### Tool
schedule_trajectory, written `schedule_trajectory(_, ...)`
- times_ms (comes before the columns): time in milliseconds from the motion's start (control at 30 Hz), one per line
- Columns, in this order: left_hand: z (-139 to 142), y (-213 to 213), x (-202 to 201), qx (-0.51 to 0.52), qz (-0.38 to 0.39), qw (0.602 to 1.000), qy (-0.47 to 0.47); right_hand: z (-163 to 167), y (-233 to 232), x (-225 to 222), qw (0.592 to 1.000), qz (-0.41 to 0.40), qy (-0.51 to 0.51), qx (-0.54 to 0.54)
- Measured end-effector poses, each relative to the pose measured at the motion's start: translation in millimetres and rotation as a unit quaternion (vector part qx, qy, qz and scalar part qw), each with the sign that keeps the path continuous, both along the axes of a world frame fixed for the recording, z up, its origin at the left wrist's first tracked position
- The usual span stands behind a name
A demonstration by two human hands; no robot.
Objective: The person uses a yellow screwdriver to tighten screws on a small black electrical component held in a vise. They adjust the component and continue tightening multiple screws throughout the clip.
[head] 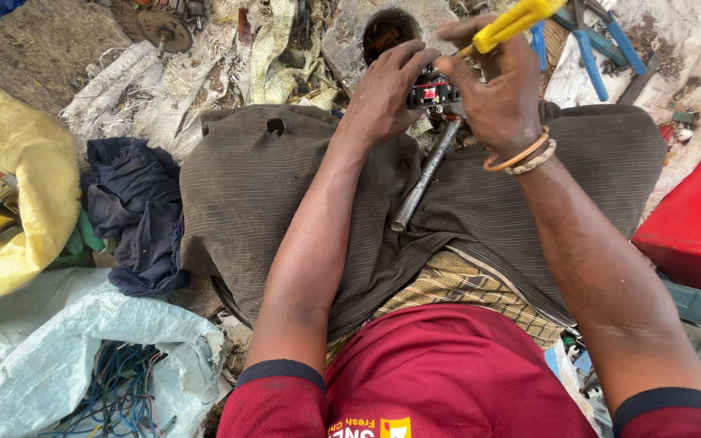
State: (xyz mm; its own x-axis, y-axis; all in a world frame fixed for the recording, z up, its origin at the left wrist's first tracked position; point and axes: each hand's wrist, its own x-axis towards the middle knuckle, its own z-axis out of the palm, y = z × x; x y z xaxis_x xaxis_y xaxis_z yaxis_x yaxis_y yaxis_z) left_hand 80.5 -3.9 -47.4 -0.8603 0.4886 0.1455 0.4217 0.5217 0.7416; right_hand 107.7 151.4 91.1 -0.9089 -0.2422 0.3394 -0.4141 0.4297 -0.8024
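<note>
gripping a yellow-handled tool [513, 20], right hand [496, 89]; left hand [383, 97] clasps black part [432, 89].

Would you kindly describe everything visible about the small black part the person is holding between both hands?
The small black part looks like dark moulded plastic with a red patch on its face and metal bits too small to make out. It sits above the person's lap, mostly hidden. The left hand grips it from the left, the right hand from the right while also holding a yellow-handled tool. A grey metal rod slants down from beneath it.
</note>
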Motion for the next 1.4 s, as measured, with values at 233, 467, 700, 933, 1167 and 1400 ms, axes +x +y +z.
schedule_trajectory(233,-3.7,-7.7,2.5,0.018,-0.011,1.000,-0.020,0.2,-3.1,3.6,0.991,-0.106,-0.080,-0.023)
schedule_trajectory(467,4.4,-8.0,2.7,0.019,0.015,0.999,-0.027,-0.2,-1.7,2.0,0.992,-0.100,-0.018,0.081)
schedule_trajectory(700,13.2,-11.5,4.0,0.023,0.038,0.996,-0.077,-6.0,1.6,4.6,0.979,-0.005,-0.110,-0.171)
schedule_trajectory(933,7.3,-10.6,-0.1,0.030,0.010,0.998,-0.060,-9.0,5.6,-5.0,0.992,-0.111,-0.033,0.044)
schedule_trajectory(1167,12.2,-16.6,-10.4,0.054,-0.021,0.997,-0.055,-11.3,2.8,-5.2,0.991,-0.085,-0.075,-0.067)
schedule_trajectory(1400,21.6,-16.5,-16.2,0.081,-0.035,0.994,-0.066,-5.5,4.4,-9.0,0.986,-0.140,-0.091,-0.028)
